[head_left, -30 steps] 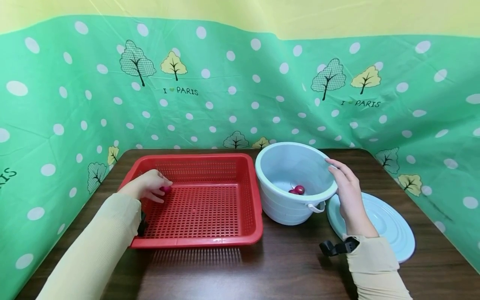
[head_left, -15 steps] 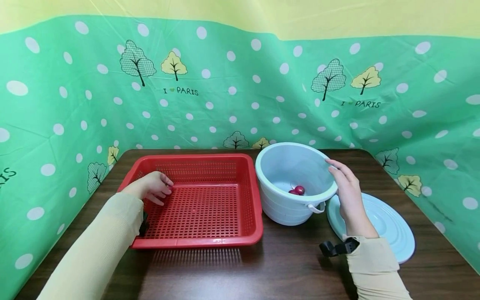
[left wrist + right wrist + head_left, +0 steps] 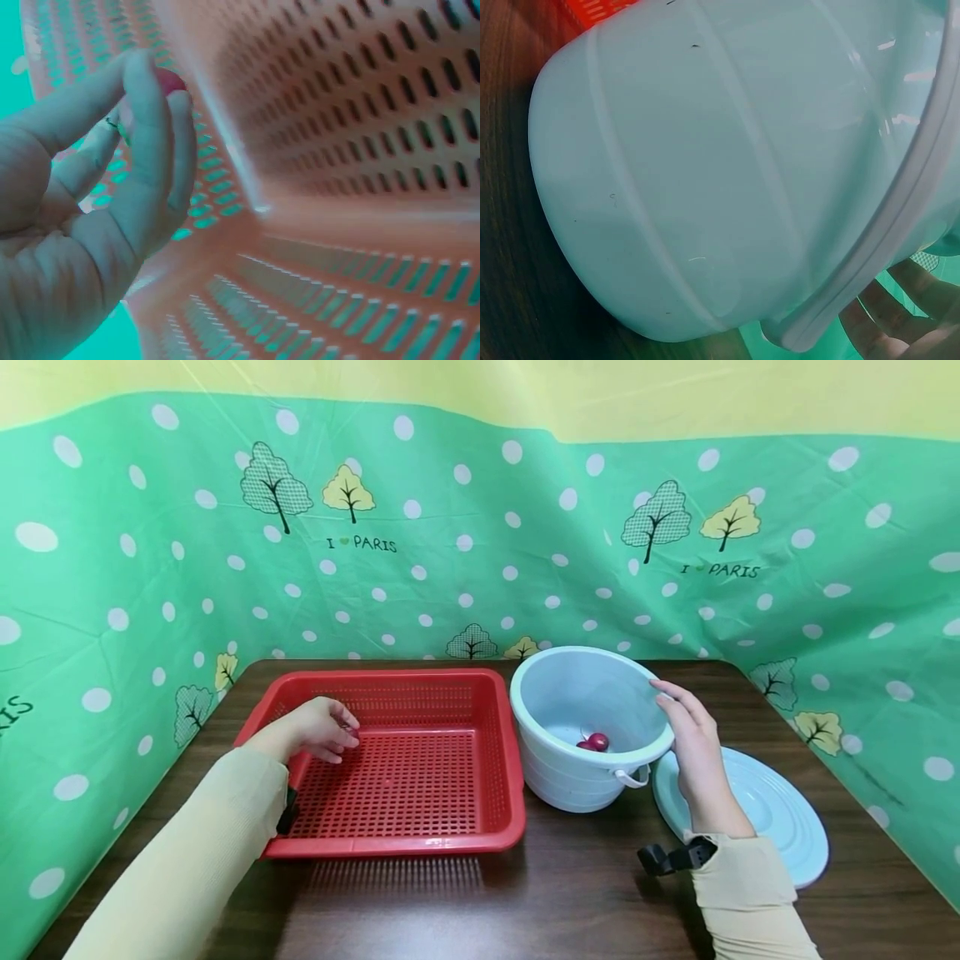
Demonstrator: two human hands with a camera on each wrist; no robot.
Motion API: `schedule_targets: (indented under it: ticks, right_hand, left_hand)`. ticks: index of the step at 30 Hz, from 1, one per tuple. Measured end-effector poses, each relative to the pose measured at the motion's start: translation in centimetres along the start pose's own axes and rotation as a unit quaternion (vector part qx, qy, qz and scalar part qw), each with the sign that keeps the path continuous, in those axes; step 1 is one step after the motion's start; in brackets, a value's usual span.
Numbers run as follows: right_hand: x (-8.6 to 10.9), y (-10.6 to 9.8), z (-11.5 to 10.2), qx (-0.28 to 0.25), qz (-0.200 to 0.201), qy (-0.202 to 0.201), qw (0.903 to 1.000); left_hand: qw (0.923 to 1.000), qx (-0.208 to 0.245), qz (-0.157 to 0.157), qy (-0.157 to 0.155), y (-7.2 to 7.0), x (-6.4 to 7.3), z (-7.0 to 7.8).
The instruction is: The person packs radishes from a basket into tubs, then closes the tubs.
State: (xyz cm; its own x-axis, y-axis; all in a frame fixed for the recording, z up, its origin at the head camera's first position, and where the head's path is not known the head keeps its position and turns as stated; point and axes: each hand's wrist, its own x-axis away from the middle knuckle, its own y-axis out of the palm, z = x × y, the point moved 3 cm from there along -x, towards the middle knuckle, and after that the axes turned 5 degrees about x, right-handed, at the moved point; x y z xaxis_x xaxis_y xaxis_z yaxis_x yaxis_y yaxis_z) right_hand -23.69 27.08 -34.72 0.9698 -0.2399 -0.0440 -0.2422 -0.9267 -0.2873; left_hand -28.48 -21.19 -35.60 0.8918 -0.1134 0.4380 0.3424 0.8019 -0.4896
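Observation:
In the head view my left hand [image 3: 324, 727] is inside the left part of the red plastic basket [image 3: 420, 843], pinching a radish between thumb and fingertips. Most of that radish [image 3: 171, 80] is hidden by the fingers; its red skin and a bit of green show in the left wrist view. My right hand [image 3: 696, 752] rests its extended fingers against the right rim of the light blue bucket [image 3: 570, 781]. At the bottom of the bucket lie red radishes [image 3: 597, 742], one with a thin root.
A round light blue lid [image 3: 780, 810] lies on the brown wooden table [image 3: 525, 910], right of the bucket and partly under my right forearm. The bucket's white handle [image 3: 633, 775] hangs at its front right. A green dotted cloth [image 3: 465, 572] hangs behind the table.
My left hand has moved slightly right and up within the basket, the radish going with it and turning in the fingers. My right hand and the bucket have stayed put.

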Motion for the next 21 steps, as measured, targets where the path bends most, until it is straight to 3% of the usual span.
schedule_targets:
  ticks: [7, 21]
  right_hand:
    - [0.0, -0.1, -0.1, 0.001, 0.002, 0.002, 1.0]
    - [0.2, 0.1, -0.1, -0.007, 0.003, 0.001, 1.0]
  left_hand:
    - [0.9984, -0.024, -0.012, 0.051, -0.2, 1.4, 2.3]
    - [0.9923, 0.028, -0.047, 0.111, -0.9, 4.1, 4.6]
